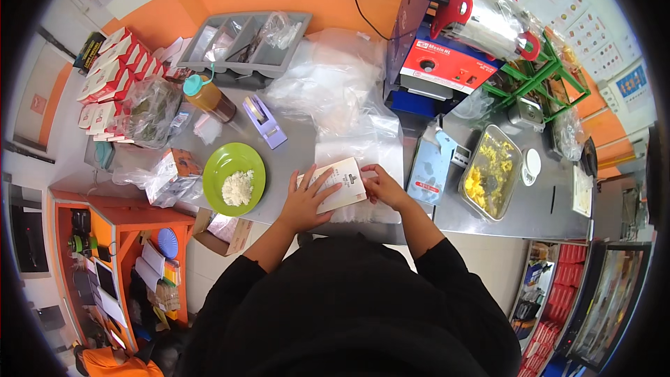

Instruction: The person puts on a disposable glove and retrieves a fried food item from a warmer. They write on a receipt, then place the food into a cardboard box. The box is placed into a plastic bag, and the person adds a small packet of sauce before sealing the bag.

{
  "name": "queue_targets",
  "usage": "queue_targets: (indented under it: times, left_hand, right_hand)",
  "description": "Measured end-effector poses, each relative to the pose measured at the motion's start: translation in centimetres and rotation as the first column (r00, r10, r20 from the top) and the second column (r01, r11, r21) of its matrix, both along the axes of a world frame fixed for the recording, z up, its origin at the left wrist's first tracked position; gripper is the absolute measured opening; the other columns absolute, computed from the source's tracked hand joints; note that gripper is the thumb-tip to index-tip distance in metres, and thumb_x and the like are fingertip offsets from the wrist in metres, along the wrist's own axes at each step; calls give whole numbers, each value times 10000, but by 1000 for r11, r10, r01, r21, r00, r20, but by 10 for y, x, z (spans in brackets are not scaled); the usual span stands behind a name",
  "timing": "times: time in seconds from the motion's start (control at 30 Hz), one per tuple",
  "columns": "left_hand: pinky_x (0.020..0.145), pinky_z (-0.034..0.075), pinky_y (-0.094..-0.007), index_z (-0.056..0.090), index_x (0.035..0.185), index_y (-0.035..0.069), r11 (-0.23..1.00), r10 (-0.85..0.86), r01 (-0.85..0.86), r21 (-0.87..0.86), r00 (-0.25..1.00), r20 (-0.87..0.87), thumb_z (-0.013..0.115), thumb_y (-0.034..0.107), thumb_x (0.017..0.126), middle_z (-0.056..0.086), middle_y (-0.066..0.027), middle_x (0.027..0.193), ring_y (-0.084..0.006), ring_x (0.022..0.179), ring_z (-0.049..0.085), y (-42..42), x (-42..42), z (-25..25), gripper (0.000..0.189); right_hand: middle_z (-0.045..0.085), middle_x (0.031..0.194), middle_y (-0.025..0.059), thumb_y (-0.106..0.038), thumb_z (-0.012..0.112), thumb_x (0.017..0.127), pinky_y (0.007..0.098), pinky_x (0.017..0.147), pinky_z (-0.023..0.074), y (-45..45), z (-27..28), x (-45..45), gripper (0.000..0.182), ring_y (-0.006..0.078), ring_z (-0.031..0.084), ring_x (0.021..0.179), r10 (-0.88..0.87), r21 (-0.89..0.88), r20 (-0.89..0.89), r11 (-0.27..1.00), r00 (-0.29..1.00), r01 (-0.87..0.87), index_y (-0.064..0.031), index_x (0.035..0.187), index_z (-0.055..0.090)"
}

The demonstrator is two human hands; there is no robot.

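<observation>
A white printed carton (pixel 350 186) lies flat and a little tilted over clear plastic sheets (pixel 358 131) on the steel table in front of me. My left hand (pixel 306 201) spreads its fingers over the carton's left part, with the thumb along the near edge. At the carton's right end, the fingers of my right hand (pixel 386 188) are bent against it; whatever is between those fingertips is hidden. Left of the carton stands a green plate (pixel 215 165) with a mound of white rice (pixel 238 188). A blue printed pack (pixel 430 167) lies to the right.
Behind are a purple tape dispenser (pixel 265 123), sauce bottle (pixel 209 98), grey divided bin (pixel 238 66) and sealing machine (pixel 445 63). A glass dish (pixel 491 210) with yellow food and a round white scale (pixel 531 163) are right. A person in orange (pixel 118 361) is at lower left.
</observation>
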State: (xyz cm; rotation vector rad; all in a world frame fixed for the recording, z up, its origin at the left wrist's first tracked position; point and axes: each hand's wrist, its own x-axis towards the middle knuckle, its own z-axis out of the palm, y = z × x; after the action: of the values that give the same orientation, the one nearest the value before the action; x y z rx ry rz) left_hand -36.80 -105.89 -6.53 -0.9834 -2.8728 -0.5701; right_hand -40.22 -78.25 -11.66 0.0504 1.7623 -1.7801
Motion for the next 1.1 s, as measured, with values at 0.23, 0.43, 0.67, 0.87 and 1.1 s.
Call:
queue_targets:
  times: [0.23,0.43,0.67,0.87,1.1]
  left_hand:
    - [1128,158,-664,499,1420,359,1000,4,-4,12,1000,-18,760,405,725,338,-10,1585,-345,1474,248,-3,2,-2,743]
    - [1125,100,-714,434,1466,365,998,-32,33,-49,999,17,722,462,775,274,-14,1617,-337,1506,176,-3,2,5,755]
    - [1109,61,-750,469,1448,308,997,78,-79,18,995,69,716,490,815,281,-32,1611,-353,1509,156,-37,34,-6,704]
    - [1128,67,-719,556,1275,175,980,158,-171,106,980,120,812,450,732,302,-112,1583,-412,1498,148,-52,47,13,660]
    - [1121,119,-712,416,1446,151,993,116,-118,12,985,127,881,357,598,282,-231,1534,-461,1459,184,-21,7,36,989]
  right_hand:
    - [496,1436,178,-216,577,959,474,1082,401,-27,58,31,513,328,476,1345,555,663,-744,686,372,300,-90,1440,452]
    - [571,1395,161,-486,151,1061,456,1190,239,8,45,27,797,373,312,1452,-1,81,-587,995,809,60,17,985,765]
    - [741,949,127,-340,561,990,347,716,584,20,45,-116,420,204,709,774,274,655,-371,755,887,41,8,807,710]
    - [748,849,90,-348,730,853,308,648,588,34,29,-103,277,160,725,747,551,511,632,233,546,-827,-72,867,751]
    - [650,796,101,-163,752,794,370,705,522,10,17,56,223,280,651,762,483,681,-271,708,832,-189,-20,934,655]
